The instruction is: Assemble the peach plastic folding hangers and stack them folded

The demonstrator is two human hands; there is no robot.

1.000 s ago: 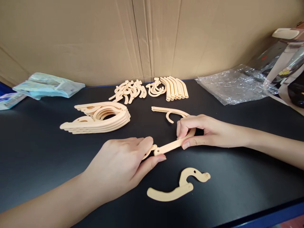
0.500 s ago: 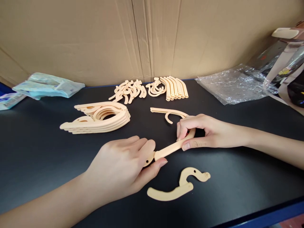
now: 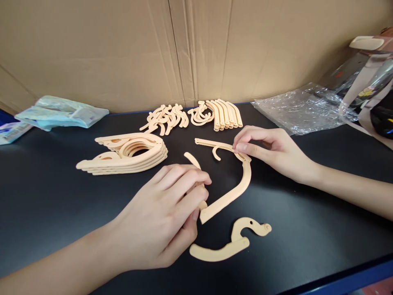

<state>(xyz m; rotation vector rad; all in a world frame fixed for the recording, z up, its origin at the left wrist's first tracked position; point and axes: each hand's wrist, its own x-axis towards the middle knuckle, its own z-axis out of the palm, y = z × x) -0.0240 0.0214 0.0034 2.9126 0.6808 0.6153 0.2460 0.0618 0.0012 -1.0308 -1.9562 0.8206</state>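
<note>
My left hand [image 3: 166,213] is closed round a small beige curved piece [image 3: 192,160], whose end sticks up past the fingers. That piece meets the lower end of a long curved beige arm [image 3: 229,196]. At the arm's upper end, my right hand [image 3: 267,149] pinches the joint with a straighter beige arm [image 3: 211,143]. A hook [image 3: 216,153] hangs beside this straighter arm. Nearer the table's front lies a separate S-shaped pair of joined pieces [image 3: 219,250], touched by neither hand.
Stacked beige hangers [image 3: 132,164] lie at the left. Behind are small loose pieces [image 3: 166,116], hooks [image 3: 201,114] and a row of curved arms [image 3: 225,114]. Blue packets [image 3: 61,112] are back left; clear plastic [image 3: 301,108] and a strapped bottle [image 3: 362,73] back right. Cardboard [image 3: 107,53] stands behind.
My right hand has moved up from the long arm's middle to the upper joint. The long arm's lower end has shifted down, and my left hand has turned, with the small piece's end now showing.
</note>
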